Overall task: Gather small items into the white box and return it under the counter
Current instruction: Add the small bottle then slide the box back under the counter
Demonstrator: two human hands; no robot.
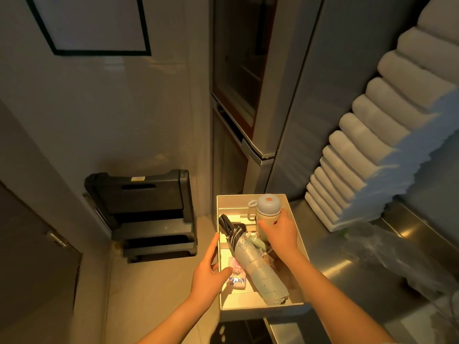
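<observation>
Right fingers (284,217) grip upright bottle (268,211); umbrella (255,264) diagonal, handle far-left.

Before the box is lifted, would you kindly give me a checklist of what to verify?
1. Bottle upright inside the white box: ok.
2. Right hand free for lifting: not ok, it grips the bottle.
3. Umbrella lying inside the box: ok.
4. Packet inside: ok.
5. Left hand has a firm hold on the box's left wall: cannot tell.
6. Box fully supported by the counter: cannot tell.
</observation>
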